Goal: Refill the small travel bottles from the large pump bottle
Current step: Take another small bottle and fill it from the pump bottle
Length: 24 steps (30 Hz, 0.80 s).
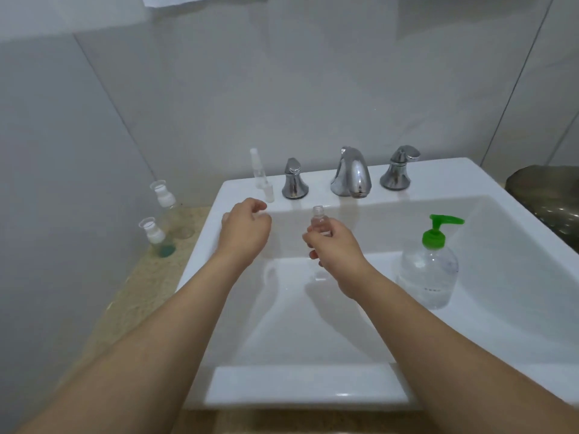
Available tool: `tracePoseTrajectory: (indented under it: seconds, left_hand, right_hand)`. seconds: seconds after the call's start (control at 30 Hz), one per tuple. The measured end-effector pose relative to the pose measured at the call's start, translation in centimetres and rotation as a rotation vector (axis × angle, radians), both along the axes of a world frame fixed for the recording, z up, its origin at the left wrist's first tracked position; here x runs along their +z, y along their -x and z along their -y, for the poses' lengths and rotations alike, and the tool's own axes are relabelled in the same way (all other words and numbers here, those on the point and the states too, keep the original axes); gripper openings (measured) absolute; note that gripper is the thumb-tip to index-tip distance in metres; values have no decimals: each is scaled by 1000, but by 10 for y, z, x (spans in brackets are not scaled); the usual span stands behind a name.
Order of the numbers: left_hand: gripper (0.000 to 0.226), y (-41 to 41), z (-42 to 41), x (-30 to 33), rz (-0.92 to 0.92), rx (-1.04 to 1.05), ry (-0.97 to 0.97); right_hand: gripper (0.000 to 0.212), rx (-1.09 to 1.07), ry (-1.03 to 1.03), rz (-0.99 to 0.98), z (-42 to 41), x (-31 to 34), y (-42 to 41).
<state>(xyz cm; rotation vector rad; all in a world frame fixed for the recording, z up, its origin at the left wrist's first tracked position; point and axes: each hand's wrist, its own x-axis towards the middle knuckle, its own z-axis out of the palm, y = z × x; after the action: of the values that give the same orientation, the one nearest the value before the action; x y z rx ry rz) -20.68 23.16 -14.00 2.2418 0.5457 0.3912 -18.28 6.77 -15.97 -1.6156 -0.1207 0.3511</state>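
Right hand (336, 245) grips small clear travel bottle (319, 221) upright over sink (470, 339), open neck pointing up. Left hand (244, 228) fingers loosely curled, contents unclear. Pump bottle (429, 270) upright, nozzle pointing right.

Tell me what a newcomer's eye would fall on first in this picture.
First the green-topped pump bottle, standing inside the white sink at the right. Next the right hand over the basin, gripping a small uncapped clear bottle, and the chrome faucet behind it.
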Motion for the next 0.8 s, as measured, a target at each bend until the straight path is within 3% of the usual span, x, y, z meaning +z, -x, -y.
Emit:
tracePoseTrajectory:
  seconds: [0.1,0.27,0.37,0.57,0.63,0.73,0.8]
  left_hand:
    - [42,-19,-4,-5,65,120,-51]
    - [51,-60,-8,-12,22,231,-119]
    - [26,-70,-4,-16,35,236,-108]
    - [8,-40,-6,-9,279,-4,177]
    - [2,-29,-11,-8,226,-62,219]
    - [19,-21,-19,-6,102,-97,271]
    - [20,-23,-23,1,66,-129,226]
  right_hand:
    - [12,13,13,11,-8,-5,-17]
    - [14,23,85,83,-13,-24,-40]
    - [16,73,170,121,-12,-30,-44]
    - [16,142,293,167,-11,-30,-55]
    - [15,161,313,180,-10,-29,-56]
    - [11,169,345,202,-9,-29,-55]
    - [10,178,404,232,-7,-31,-57]
